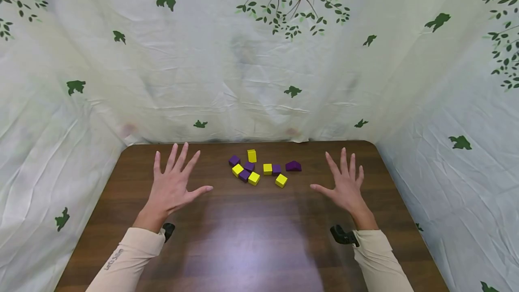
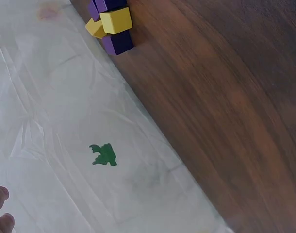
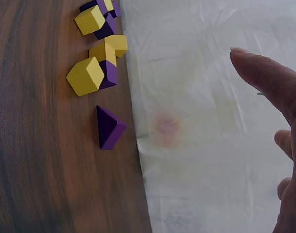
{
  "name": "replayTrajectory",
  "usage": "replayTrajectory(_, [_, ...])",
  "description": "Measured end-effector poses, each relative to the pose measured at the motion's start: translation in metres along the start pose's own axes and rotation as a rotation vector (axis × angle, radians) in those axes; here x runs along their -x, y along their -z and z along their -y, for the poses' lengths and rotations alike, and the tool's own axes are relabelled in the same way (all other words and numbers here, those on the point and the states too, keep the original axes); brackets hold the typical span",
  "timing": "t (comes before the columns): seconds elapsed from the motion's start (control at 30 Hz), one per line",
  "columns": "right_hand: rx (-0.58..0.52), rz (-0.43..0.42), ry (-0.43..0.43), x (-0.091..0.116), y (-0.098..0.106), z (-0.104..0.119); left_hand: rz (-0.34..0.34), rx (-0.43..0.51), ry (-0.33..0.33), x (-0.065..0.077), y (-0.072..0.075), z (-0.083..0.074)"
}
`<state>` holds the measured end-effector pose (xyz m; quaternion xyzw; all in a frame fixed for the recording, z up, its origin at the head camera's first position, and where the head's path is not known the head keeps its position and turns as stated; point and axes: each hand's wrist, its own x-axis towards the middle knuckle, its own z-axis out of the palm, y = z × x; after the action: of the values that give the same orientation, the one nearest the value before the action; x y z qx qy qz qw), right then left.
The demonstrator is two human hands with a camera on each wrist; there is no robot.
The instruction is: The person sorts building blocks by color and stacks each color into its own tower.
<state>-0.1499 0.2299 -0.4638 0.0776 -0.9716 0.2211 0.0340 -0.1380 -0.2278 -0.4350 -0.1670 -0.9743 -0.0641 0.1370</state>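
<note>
My left hand is held with straight, spread fingers left of a group of small blocks and holds nothing. On the other side, my right hand also has its fingers spread and grips nothing; its thumb points toward the blocks. Nearest to it lies a purple triangular block. Left of that, a yellow cube sits against a purple cube, with another yellow cube in front. Further left, several yellow and purple blocks lie close together, among them a purple cube. A taller yellow block is at the back.
The blocks lie toward the far edge of a dark brown wooden table. A white cloth printed with green leaves hangs behind the table and along both sides. A black device is strapped at the right wrist, and a similar one at the left.
</note>
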Motion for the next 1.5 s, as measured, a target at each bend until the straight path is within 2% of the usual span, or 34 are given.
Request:
replayTrajectory(0.23, [-0.008,-0.006,0.01,-0.001,-0.001,0.001,0.01,0.027,-0.002,-0.001,-0.002,-0.001])
replayTrajectory(0.4, [-0.006,-0.013,0.013,-0.003,-0.004,0.001,-0.028,0.037,-0.016,-0.004,-0.005,-0.003])
replayTrajectory(0.5, [-0.014,-0.014,0.012,-0.004,-0.005,0.002,-0.045,0.052,-0.024,-0.007,-0.011,-0.005])
replayTrajectory(0.77, [-0.032,-0.014,0.015,-0.009,-0.01,0.005,-0.035,0.06,-0.033,-0.012,-0.026,-0.014])
replayTrajectory(1.0, [-0.075,-0.039,0.037,-0.014,-0.018,0.011,-0.029,0.051,-0.092,-0.023,-0.037,-0.024])
replayTrajectory(1.17, [-0.119,-0.051,0.046,-0.02,-0.031,0.019,0.001,0.076,-0.112,-0.03,-0.05,-0.028])
replayTrajectory(1.33, [-0.23,-0.084,0.057,-0.028,-0.052,0.03,0.056,0.16,-0.055,-0.037,-0.069,-0.032])
replayTrajectory(1.5, [-0.329,-0.127,0.087,-0.038,-0.082,0.046,0.116,0.229,-0.019,-0.046,-0.09,-0.041])
